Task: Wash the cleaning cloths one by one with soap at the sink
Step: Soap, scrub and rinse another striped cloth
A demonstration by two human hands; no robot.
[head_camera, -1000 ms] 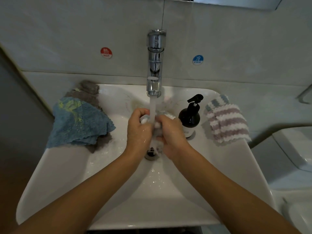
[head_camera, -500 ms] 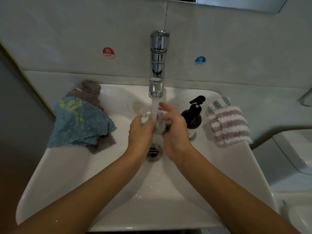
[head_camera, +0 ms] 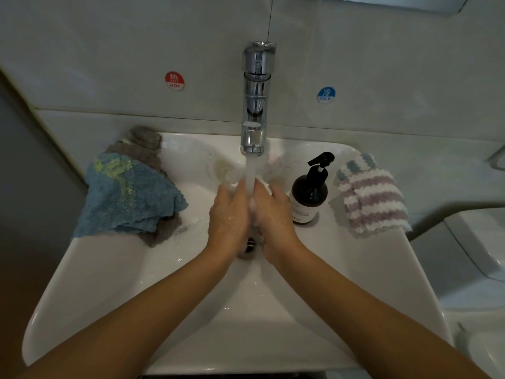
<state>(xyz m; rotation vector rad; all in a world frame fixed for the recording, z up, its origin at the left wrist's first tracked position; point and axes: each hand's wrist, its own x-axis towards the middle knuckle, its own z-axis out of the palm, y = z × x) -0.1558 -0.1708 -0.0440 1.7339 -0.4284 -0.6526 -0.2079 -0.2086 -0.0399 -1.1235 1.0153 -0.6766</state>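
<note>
My left hand [head_camera: 229, 214] and my right hand [head_camera: 273, 217] are pressed together over the drain of the white sink [head_camera: 109, 283], both closed on a small white cloth [head_camera: 264, 185] that shows only at my fingertips. Water runs from the chrome tap [head_camera: 255, 105] onto the cloth and my hands. A blue cloth [head_camera: 128, 195] lies on a grey cloth [head_camera: 144, 143] on the sink's left rim. A cloth with purple and white stripes [head_camera: 371, 198] lies on the right rim. A dark pump bottle of soap [head_camera: 310, 195] stands just right of my right hand.
Red HOT [head_camera: 174, 80] and blue COLD [head_camera: 326, 95] stickers are on the tiled wall behind the tap. A white fixture [head_camera: 475, 242] stands to the right of the sink. A dark wall runs along the left side.
My hands have rubbed the cloth under the stream: the right fingers stretched forward half a second ago and are now drawn back, palms pressed closer together.
</note>
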